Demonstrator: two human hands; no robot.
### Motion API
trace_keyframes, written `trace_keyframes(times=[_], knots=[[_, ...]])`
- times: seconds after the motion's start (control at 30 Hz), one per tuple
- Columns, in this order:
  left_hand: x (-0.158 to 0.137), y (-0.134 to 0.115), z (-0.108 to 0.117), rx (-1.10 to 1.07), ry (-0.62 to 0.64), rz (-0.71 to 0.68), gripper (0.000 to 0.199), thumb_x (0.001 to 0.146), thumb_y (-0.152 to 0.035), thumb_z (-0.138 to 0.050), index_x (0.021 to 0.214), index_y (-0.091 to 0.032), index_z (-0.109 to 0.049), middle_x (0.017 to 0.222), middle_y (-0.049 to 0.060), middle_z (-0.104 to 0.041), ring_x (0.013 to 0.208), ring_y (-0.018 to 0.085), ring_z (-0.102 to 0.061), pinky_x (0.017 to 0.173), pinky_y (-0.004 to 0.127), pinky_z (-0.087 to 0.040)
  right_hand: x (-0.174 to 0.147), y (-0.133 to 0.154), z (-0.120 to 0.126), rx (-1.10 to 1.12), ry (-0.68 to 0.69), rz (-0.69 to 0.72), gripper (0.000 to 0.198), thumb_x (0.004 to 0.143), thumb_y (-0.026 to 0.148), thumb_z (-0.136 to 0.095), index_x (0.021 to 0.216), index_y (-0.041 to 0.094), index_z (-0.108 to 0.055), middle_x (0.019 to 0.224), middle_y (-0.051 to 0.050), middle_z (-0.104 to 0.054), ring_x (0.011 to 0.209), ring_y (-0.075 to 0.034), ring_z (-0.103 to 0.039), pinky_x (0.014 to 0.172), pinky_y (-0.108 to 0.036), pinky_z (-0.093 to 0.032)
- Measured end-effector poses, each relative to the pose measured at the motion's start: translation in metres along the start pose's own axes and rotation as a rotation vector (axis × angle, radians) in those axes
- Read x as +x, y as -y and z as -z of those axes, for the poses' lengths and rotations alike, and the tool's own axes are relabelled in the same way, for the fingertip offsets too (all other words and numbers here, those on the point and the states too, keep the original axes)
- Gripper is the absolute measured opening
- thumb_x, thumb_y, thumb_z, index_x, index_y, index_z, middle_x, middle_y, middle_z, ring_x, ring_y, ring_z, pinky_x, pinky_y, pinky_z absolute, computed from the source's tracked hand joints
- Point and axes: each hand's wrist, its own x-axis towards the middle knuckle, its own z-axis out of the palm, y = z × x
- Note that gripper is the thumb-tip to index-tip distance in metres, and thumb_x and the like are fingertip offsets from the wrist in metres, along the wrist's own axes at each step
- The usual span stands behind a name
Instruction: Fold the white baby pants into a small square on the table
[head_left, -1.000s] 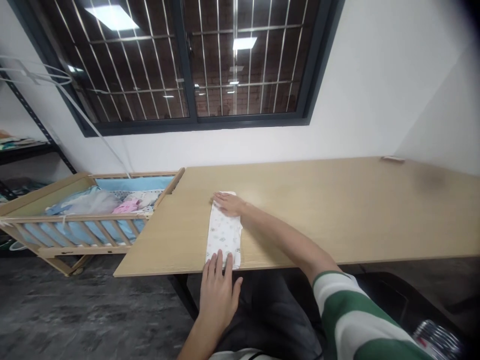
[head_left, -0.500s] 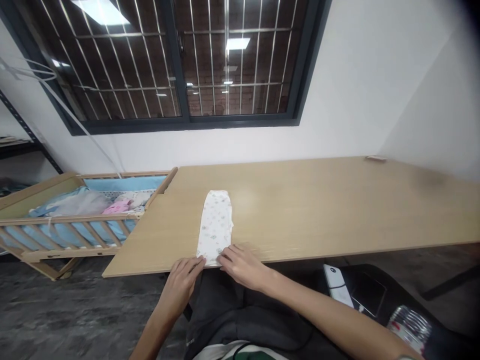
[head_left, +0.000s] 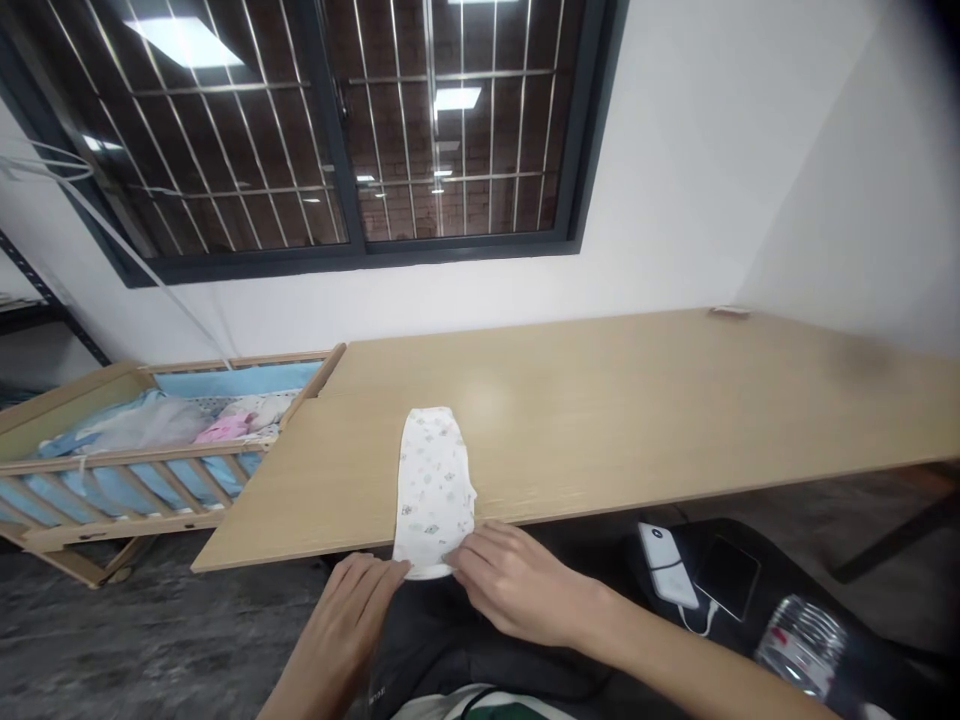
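A: Where does the folded cloth [head_left: 433, 487] lie?

B: Flat on the wooden surface [head_left: 637, 420], a narrow white strip with small prints, its near end hanging just over the front edge.

A: And the grip?

B: Both hands pinch that near end. The left hand [head_left: 352, 610] takes the left corner between fingertips and thumb; the right hand [head_left: 517, 590] clasps the right corner, just beside it.

A: What lies beyond the grip?

B: The rest of the cloth runs straight away from it. Far to the left of the grip stands a wooden crib [head_left: 142, 450] holding clothes. To the right of the grip and below the surface lie a white power bank [head_left: 664, 578] and a plastic bottle [head_left: 799, 645].
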Motion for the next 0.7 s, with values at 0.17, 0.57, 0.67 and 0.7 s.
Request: trace_keyframes(times=[0.17, 0.57, 0.67, 0.7], knots=[[0.047, 0.022, 0.024, -0.011, -0.066, 0.111, 0.034, 0.099, -0.011, -0.043, 0.127, -0.024, -0.057, 0.112, 0.008, -0.068, 0.103, 0.022, -0.063, 0.091, 0.038, -0.051, 0.028, -0.024, 0.038, 0.145, -0.127, -0.08, 0.021, 0.104, 0.024, -0.042, 0.114, 0.021, -0.06, 0.101, -0.01, -0.066, 0.095, -0.023, -0.064, 0.09, -0.039, -0.051], [0.194, 0.128, -0.054, 0.083, 0.272, 0.458, 0.032, 0.102, -0.023, -0.037, 0.111, -0.016, -0.067, 0.109, 0.013, -0.068, 0.108, 0.026, -0.058, 0.093, 0.035, -0.042, 0.139, -0.193, -0.041, 0.34, -0.225, -0.51, 0.017, 0.094, 0.016, -0.052, 0.108, 0.015, -0.062, 0.105, -0.01, -0.066, 0.099, -0.022, -0.059, 0.091, -0.035, -0.046], [0.203, 0.138, -0.082, 0.105, 0.334, 0.484, 0.03, 0.101, -0.02, -0.039, 0.103, -0.014, -0.068, 0.104, 0.014, -0.068, 0.101, 0.025, -0.06, 0.086, 0.034, -0.043, 0.152, -0.216, -0.063, 0.339, -0.136, -0.616, 0.017, 0.092, 0.017, -0.055, 0.104, 0.016, -0.065, 0.101, -0.009, -0.069, 0.095, -0.021, -0.06, 0.087, -0.032, -0.047], [0.203, 0.14, -0.089, 0.114, 0.353, 0.491, 0.028, 0.101, -0.02, -0.041, 0.102, -0.013, -0.068, 0.103, 0.014, -0.068, 0.099, 0.024, -0.061, 0.085, 0.034, -0.044, 0.154, -0.22, -0.069, 0.339, -0.12, -0.632, 0.016, 0.091, 0.017, -0.055, 0.103, 0.016, -0.066, 0.1, -0.009, -0.069, 0.094, -0.021, -0.061, 0.085, -0.032, -0.047]])
